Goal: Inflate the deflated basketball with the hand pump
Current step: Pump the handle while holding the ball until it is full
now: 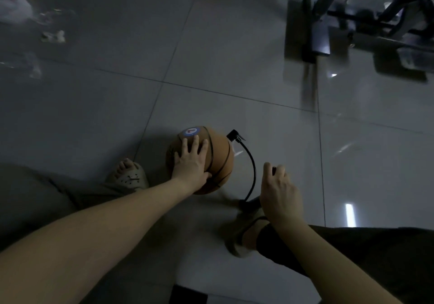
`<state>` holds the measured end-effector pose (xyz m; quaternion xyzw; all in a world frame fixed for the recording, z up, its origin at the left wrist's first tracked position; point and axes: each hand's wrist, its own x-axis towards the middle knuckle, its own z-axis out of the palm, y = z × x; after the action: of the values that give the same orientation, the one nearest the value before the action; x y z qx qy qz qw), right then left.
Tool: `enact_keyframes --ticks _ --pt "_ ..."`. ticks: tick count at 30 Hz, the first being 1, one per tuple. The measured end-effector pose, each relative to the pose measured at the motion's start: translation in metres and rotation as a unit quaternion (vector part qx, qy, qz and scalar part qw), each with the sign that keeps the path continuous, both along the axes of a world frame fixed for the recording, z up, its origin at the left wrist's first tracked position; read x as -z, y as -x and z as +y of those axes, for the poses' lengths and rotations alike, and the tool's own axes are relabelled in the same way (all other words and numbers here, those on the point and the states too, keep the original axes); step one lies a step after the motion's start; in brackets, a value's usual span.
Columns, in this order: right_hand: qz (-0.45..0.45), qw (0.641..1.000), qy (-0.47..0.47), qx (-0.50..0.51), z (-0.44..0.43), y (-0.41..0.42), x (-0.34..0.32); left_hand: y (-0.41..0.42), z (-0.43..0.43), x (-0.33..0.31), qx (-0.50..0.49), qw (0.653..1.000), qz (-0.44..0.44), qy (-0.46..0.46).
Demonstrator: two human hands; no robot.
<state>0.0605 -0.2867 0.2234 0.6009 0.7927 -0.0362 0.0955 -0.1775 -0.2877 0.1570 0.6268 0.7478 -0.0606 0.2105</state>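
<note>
One basketball (222, 160) under the flat left hand (190, 162); right hand (279, 191) grips pump handle (273, 170) beside it

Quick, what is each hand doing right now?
Left hand: open, fingers spread, pressing on the basketball.
Right hand: closed, fingers curled round the dark pump handle.

Matt orange-brown basketball (220, 160) with black seams and a smooth printed sticker (192, 131). Beneath the ball, glossy grey floor tiles (234, 57) mirror lights. Right of it, a smooth black rubbery hose (253, 162); far beyond, a dull grey metal frame (321, 28).
</note>
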Motion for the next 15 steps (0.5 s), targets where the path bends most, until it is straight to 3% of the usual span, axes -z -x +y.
enact_keyframes --ticks 8,15 --pt "0.04 0.998 0.053 0.004 -0.004 0.003 -0.02 -0.001 0.001 0.0 0.005 1.0 0.002 0.008" --pt "0.076 0.997 -0.032 0.012 0.022 -0.013 -0.12 -0.005 0.004 -0.001 0.013 1.0 0.002 0.001"
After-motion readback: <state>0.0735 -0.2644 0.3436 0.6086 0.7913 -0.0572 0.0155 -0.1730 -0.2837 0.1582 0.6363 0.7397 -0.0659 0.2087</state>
